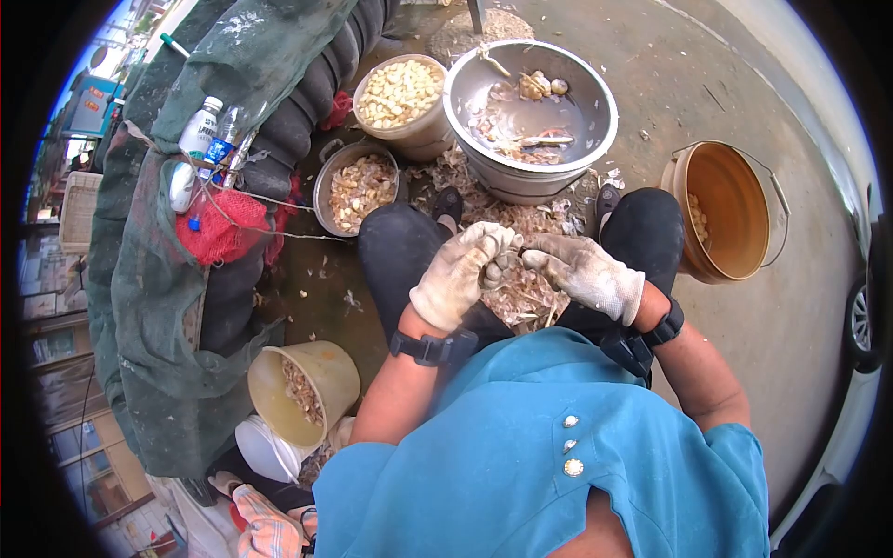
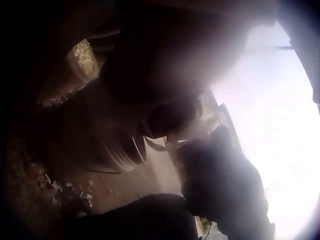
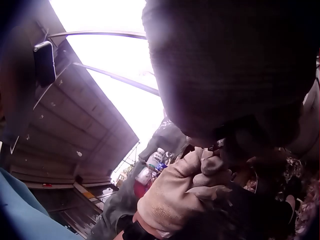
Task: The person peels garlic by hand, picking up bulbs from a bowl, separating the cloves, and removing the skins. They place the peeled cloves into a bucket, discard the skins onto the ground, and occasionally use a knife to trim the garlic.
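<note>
In the head view my gloved left hand [image 1: 456,277] and gloved right hand [image 1: 595,277] meet fingertip to fingertip between the knees. Both hands have curled fingers and pinch a small piece of garlic, which the glove fingers mostly hide. The right wrist view shows the left hand [image 3: 175,195] with its fingers bent inward. In the left wrist view the right hand [image 2: 220,180] is a dark shape against glare. Papery garlic skins [image 1: 526,302] lie heaped below the hands. Beyond them stands a wide metal basin [image 1: 600,139] holding garlic bulbs [image 1: 539,86] and loose skins.
A bucket [image 1: 419,144] full of pale peeled cloves [image 1: 400,93] and a metal pot [image 1: 323,200] of unpeeled-looking cloves stand left of the basin. An orange-brown bucket [image 1: 744,209] is at the right. A tipped cream bucket [image 1: 339,372] lies behind left, near tarp-covered tires [image 1: 326,70].
</note>
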The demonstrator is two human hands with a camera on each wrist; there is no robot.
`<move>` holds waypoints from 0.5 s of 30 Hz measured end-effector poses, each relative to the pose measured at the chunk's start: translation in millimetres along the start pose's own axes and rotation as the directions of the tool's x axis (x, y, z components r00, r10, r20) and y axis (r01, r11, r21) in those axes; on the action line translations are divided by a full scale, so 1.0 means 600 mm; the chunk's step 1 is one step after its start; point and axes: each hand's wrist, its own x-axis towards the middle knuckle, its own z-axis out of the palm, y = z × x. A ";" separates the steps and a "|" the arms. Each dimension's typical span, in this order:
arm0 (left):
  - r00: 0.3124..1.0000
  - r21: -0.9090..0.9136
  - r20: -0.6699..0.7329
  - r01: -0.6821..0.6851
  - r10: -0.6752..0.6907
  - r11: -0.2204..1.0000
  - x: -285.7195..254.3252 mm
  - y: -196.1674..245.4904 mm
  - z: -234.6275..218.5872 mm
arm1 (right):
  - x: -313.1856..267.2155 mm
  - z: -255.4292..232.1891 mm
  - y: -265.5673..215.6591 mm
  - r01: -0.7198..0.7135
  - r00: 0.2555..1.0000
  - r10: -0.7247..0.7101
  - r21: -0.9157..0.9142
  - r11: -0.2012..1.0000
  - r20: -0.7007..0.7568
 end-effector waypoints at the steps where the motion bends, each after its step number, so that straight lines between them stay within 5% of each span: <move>1: 1.000 0.079 -0.020 0.008 -0.007 0.997 -0.003 0.002 0.001 | 0.000 -0.008 -0.014 -0.099 0.995 0.099 0.007 0.995 0.014; 2: 0.999 0.158 -0.040 0.017 -0.011 0.987 -0.004 0.005 0.003 | 0.000 -0.012 -0.020 -0.197 0.980 0.197 0.012 0.980 0.028; 3: 0.999 0.157 -0.040 0.018 -0.012 0.987 -0.007 0.011 0.006 | 0.002 -0.003 -0.007 -0.050 0.997 0.047 -0.042 0.998 -0.057; 6: 0.999 0.259 -0.022 0.036 -0.031 0.965 -0.014 0.023 0.013 | -0.002 -0.006 0.007 0.051 0.999 -0.052 -0.092 0.994 -0.009; 15: 0.991 0.161 0.098 0.073 -0.090 0.984 -0.014 0.022 0.009 | -0.005 -0.005 0.013 -0.023 0.998 0.026 -0.042 0.999 0.066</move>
